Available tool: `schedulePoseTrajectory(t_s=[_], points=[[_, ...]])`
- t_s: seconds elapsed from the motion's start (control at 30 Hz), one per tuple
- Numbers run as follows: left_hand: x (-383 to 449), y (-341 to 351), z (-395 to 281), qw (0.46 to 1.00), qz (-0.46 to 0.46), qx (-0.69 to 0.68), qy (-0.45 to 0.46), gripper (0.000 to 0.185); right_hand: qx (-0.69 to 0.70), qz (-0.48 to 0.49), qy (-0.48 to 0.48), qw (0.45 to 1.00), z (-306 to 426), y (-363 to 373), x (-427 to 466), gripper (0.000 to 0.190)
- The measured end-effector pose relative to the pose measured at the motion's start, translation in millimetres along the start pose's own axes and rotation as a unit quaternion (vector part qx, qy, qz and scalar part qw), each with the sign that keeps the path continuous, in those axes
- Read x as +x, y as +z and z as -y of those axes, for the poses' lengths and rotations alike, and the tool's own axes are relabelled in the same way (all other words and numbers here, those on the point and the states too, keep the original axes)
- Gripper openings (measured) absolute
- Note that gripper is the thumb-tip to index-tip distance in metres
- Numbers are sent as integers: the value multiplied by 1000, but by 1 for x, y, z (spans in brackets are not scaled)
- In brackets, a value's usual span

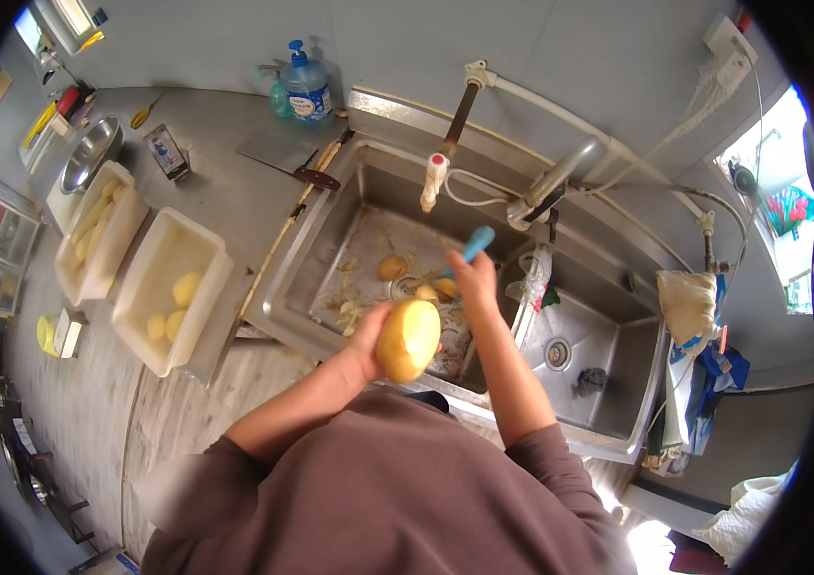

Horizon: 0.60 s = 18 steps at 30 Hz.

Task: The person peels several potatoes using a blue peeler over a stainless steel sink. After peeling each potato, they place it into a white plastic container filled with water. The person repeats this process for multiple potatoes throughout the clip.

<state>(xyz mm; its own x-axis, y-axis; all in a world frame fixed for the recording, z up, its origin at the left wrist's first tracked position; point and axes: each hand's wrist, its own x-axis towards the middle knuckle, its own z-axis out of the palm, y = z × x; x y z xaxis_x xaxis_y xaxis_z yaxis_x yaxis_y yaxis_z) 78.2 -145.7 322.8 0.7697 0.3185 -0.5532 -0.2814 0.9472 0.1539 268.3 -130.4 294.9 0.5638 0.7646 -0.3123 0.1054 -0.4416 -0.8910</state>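
My left hand (367, 343) grips a large potato (409, 341) over the front of the left sink basin (385, 215). Part of the potato is bare pale flesh, while skin still covers other parts. A blue-handled peeler (479, 241) is in my right hand (476, 280), slightly blurred and apart from the potato; its blade is hard to make out. Below, an unpeeled potato (392, 267) lies by the drain, with more potatoes (444, 289) partly hidden behind my hands. Strips of peel (351, 316) are scattered over the basin floor.
On the left counter, one white tub (216, 251) holds several peeled potatoes (187, 289); another tub (65, 277) holds more. A cleaver (277, 154) lies by the sink's edge. A faucet (433, 183) overhangs the basin. The right basin (605, 323) contains a dark scrubber (591, 381).
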Motion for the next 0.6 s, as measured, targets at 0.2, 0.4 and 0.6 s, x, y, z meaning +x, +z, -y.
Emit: schedulePoseTrajectory(t_s=[0.2,0.4,0.6], points=[[0,-12,-5,996,56,-63,22,48,270,166,-23,948,43,7,-68,26],[1,1,-2,996,59,3,62,46,220,220,-19,950,21,17,-36,27],[-2,-9,-4,996,-64,-25,57,49,271,55,12,961,11,8,-26,19]])
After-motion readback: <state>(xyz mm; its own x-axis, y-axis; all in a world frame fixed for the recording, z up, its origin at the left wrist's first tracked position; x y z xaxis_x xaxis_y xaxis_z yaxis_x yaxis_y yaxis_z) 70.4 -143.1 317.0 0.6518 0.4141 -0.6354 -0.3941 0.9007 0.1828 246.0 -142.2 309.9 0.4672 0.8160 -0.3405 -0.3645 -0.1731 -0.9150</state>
